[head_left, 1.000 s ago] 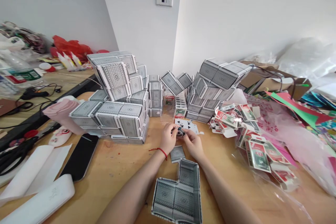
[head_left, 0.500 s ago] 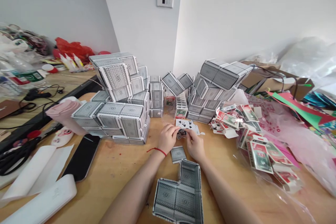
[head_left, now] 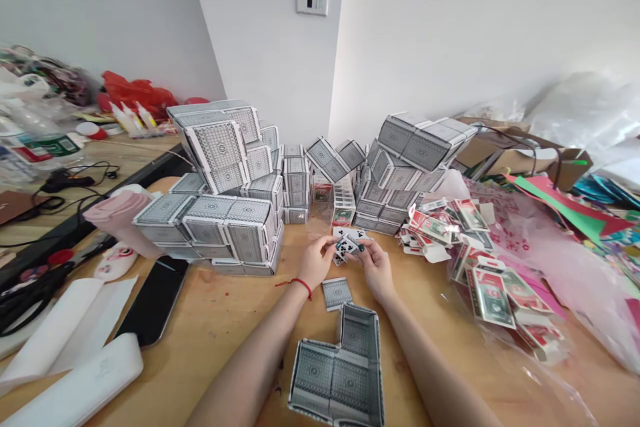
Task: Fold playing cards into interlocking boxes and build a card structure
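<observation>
A playing card is pinched between my two hands, its face with black club pips turned up and its ends bent. My left hand, with a red string at the wrist, grips one end. The other end is in the closed fingers of my right hand. More cards lie face up on the table just behind. Nearer to me a square folded card piece shows its patterned grey back. An L-shaped open box made of cards stands between my forearms.
Stacked card-built blocks stand at left, with others at right. Torn card boxes and plastic wrap cover the right side. A phone, a white case and scissors lie at left.
The card between my hands has turned so its club face shows more plainly. My hands have moved slightly apart, the right one a little to the right.
</observation>
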Demonstrator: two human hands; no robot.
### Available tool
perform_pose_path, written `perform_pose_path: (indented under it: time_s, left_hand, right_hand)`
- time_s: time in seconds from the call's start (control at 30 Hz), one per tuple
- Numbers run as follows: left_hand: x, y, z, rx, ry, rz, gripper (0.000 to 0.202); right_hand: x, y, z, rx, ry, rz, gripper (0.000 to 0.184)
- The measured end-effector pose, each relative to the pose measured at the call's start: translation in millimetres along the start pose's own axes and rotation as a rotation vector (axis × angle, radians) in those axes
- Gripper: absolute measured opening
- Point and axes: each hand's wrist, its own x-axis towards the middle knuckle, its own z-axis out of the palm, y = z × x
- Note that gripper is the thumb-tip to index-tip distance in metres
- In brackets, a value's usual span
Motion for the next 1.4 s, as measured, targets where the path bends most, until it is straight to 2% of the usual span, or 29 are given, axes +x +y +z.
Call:
perform_pose_path:
  time_s: [0.1, 0.23, 0.37, 0.67, 0.9, 1.07, 1.27, 1.4]
  left_hand:
    - [-1, 3, -1.0, 0.077, 0.021, 0.075, 0.017]
    - [-3, 9, -1.1, 0.211, 0.012, 0.248, 0.020]
    - [-5, 12, 0.2, 0.306, 0.001, 0.341, 0.020]
    - [-8, 9, 3.9, 0.300, 0.032, 0.269, 0.018]
    - [-11, 9, 10.8, 0.224, 0.073, 0.205, 0.029]
    - [-11, 10, 10.2, 0.220, 0.074, 0.232, 0.034]
    - [-10, 8, 10.6, 0.244, 0.044, 0.265, 0.019]
    - [-10, 8, 12.0, 0.269, 0.048, 0.262, 0.018]
  right_hand:
    - [-1, -4, -1, -0.123, -0.003, -0.041, 0.023]
    - [-6, -13, -2, -0.462, 0.069, -0.277, 0.021]
    - [-10, -17, 0, -0.578, 0.028, -0.407, 0.021]
    - [-11, -10, 2, -0.762, -0.006, -0.424, 0.022]
    - [-11, -8, 3, -0.785, 0.035, -0.432, 0.022]
    - [-11, -8, 2, -0.766, 0.068, -0.458, 0.019]
    - [-11, -6, -1, -0.848, 0.017, -0.452, 0.023]
    - [-11, -6, -1, -0.881, 0.011, -0.453, 0.024]
